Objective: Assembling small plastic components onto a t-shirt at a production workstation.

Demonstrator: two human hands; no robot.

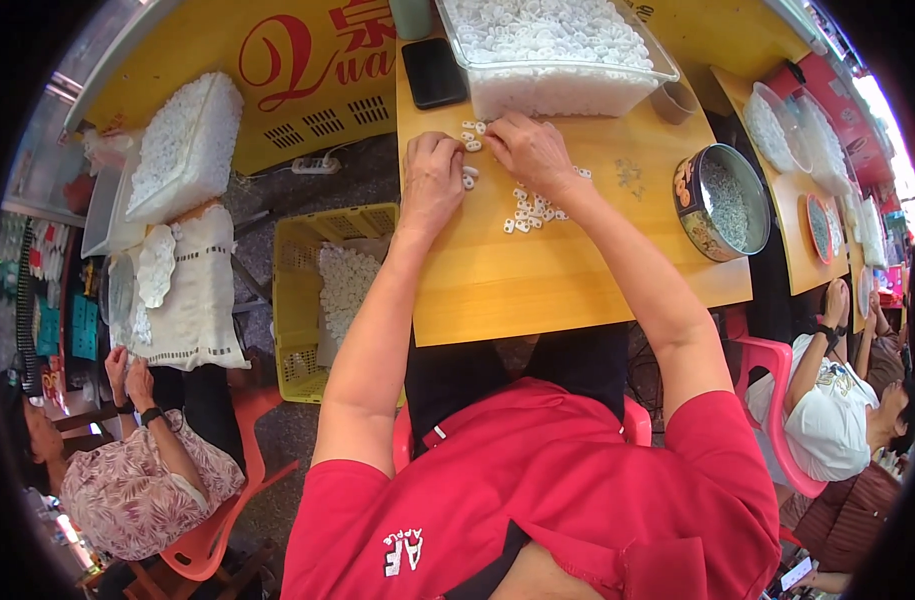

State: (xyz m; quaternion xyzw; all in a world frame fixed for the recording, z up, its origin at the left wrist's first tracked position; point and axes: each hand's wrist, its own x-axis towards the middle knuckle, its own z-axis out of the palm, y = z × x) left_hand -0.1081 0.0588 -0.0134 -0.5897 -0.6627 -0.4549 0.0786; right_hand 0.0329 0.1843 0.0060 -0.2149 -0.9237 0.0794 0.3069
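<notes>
My left hand (pixel 434 180) rests on the wooden table (pixel 577 285) near its left edge, fingers curled and pressed together. Beside its fingertips lie a few small white plastic pieces (pixel 468 178) with dark holes. My right hand (pixel 530 152) reaches across with bent fingers, its tips at a small cluster of similar white pieces (pixel 474 135). What either hand pinches is hidden by the fingers. More loose white pieces (pixel 525 212) lie under and beside my right wrist. Tiny metal parts (pixel 630 178) are scattered to the right of them.
A clear bin (pixel 567 90) heaped with white pieces stands at the back, beside a black phone (pixel 434 73). At right is a round tin (pixel 717 205) of small metal parts. A yellow crate (pixel 287 300) sits on the floor at left. Other people work at both sides.
</notes>
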